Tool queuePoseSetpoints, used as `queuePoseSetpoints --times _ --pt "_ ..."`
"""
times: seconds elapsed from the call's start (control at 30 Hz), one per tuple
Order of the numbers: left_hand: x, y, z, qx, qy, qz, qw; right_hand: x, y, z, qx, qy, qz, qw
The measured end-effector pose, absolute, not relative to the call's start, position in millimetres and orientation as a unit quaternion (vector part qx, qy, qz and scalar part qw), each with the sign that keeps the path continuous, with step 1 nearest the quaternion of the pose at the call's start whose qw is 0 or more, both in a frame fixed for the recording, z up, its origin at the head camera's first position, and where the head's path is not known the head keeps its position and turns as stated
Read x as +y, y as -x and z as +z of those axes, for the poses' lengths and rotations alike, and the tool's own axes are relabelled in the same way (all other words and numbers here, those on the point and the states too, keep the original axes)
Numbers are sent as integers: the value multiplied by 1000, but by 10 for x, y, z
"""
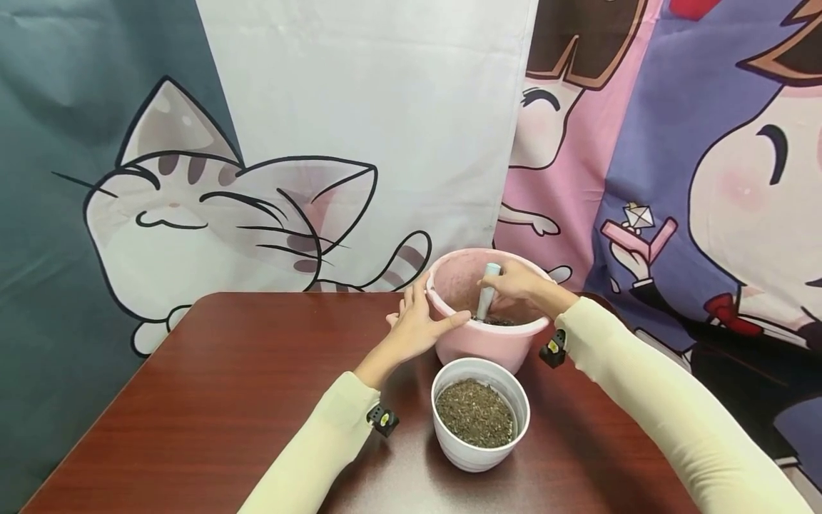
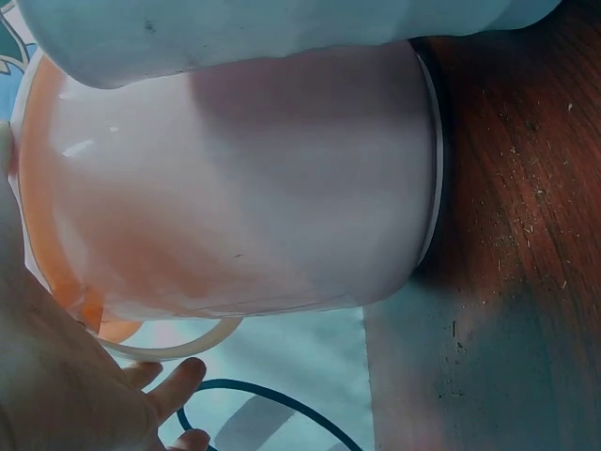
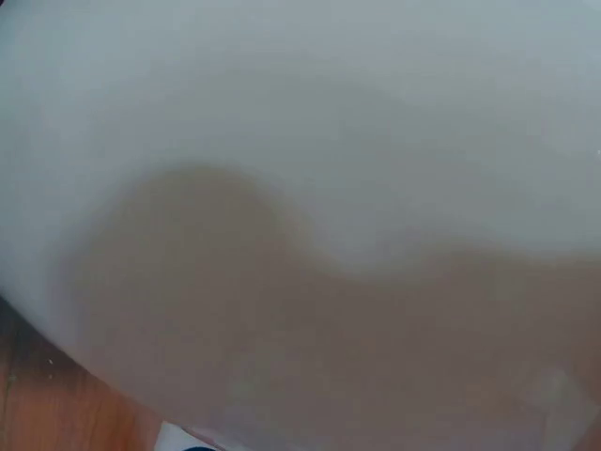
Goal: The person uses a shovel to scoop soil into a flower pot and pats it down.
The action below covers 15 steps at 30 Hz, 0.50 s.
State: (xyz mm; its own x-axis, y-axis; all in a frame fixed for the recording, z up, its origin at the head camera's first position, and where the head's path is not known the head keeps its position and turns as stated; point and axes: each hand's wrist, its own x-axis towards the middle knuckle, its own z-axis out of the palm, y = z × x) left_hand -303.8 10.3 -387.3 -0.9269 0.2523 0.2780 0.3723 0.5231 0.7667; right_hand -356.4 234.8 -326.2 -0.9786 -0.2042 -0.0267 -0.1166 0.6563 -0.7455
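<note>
A pink bucket [image 1: 481,347] stands near the table's far edge with dark soil low inside. My right hand [image 1: 523,284] reaches over its rim and grips a pale blue-grey handle [image 1: 486,294] that leans in the bucket; the tool's lower end is hidden. At the bucket's left rim lies my left hand [image 1: 416,327], thumb along the rim and fingers spread at the side. In the left wrist view, the left hand [image 2: 84,385] is beside the bucket [image 2: 254,188]. The right wrist view is filled by a blurred pale surface.
Just in front of the bucket stands a white pot [image 1: 475,457] filled with brown soil [image 1: 475,412]. Bits of soil lie on the brown table [image 2: 526,188] in the left wrist view. A printed cloth [image 1: 385,107] with cartoon figures hangs behind the table.
</note>
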Motion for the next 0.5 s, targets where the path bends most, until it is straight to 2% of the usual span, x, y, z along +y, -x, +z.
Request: queuePoseSetpoints --times 0.17,0.33,0.5 --pt "102 3057 -3869 -872 181 -449 67 2356 3581 -3253 871 38 -484 68" --pt "107 3060 -3877 -873 182 -448 70 2380 3581 -3244 802 3 -588 105" --pt "104 3041 -3879 -872 179 -450 69 2448 3570 -3223 751 -4 -650 117"
